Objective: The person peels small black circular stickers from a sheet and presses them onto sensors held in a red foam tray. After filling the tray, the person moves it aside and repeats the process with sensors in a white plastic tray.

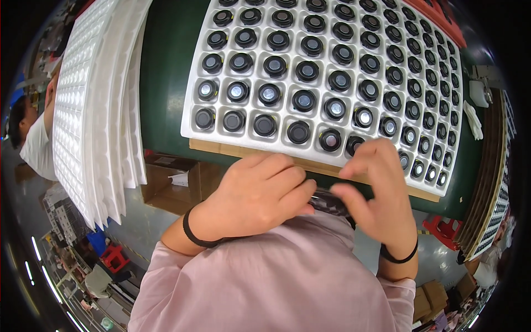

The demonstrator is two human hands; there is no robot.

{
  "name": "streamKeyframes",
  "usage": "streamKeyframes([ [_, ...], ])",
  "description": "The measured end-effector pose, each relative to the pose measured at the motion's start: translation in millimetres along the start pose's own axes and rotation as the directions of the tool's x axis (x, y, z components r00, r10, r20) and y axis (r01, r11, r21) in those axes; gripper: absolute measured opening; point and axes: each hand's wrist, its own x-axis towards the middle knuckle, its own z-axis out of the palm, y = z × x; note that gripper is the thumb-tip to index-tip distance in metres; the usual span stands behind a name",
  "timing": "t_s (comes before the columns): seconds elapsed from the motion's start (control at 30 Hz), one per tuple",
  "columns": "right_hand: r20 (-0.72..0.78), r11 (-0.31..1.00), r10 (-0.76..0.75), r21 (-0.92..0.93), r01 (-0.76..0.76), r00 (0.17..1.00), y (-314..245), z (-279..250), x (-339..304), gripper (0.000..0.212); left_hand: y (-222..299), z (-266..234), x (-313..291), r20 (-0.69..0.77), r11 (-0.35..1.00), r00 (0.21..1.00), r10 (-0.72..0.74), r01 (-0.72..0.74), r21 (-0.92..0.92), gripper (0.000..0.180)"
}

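A white moulded tray (249, 141) lies on the green table, its pockets filled with rows of round black parts (303, 100). Most parts show a grey or shiny disc in the middle; several at the left of the nearest row have plain dark tops. Just off the tray's near edge is my left hand (265, 191), its fingers curled in and their tips partly hidden. My right hand (379, 191) hovers by the near row, thumb and forefinger apart, beside a black part (354, 145) in its pocket. Between my hands and my body sits a dark glossy object (330, 203), mostly covered.
Stacked white trays (91, 110) stand upright on the left. Brown cardboard (232, 149) shows under the filled tray. An open carton (171, 182) is below the table edge. More stacked trays (495, 193) stand at right, a red bin (442, 16) at the back. Another person (36, 135) is at left.
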Motion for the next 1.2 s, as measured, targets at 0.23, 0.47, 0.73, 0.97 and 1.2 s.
streamKeyframes([
  [0.23,0.093,0.978,0.208,-0.017,-0.207,0.974,30,21,33,0.010,-17,20,-5,0.010,0.998,1.000,0.014,-0.015,0.062,0.031],
  [0.47,0.107,0.977,0.202,-0.092,-0.192,0.974,39,37,41,0.008,-33,33,-13,0.028,0.998,0.999,-0.016,0.014,0.068,0.032],
  [0.73,0.075,0.973,0.184,-0.158,-0.170,0.980,39,48,40,0.008,-35,39,-19,0.017,0.997,1.000,-0.024,0.022,0.074,0.032],
  [0.97,0.062,0.969,0.164,-0.199,-0.149,0.984,40,51,38,0.009,-31,42,-20,0.019,0.998,0.999,-0.037,0.036,0.050,0.032],
  [1.2,0.044,0.963,0.142,-0.239,-0.128,0.989,40,52,36,0.009,-28,45,-21,0.009,0.998,0.999,-0.041,0.041,0.051,0.033],
])
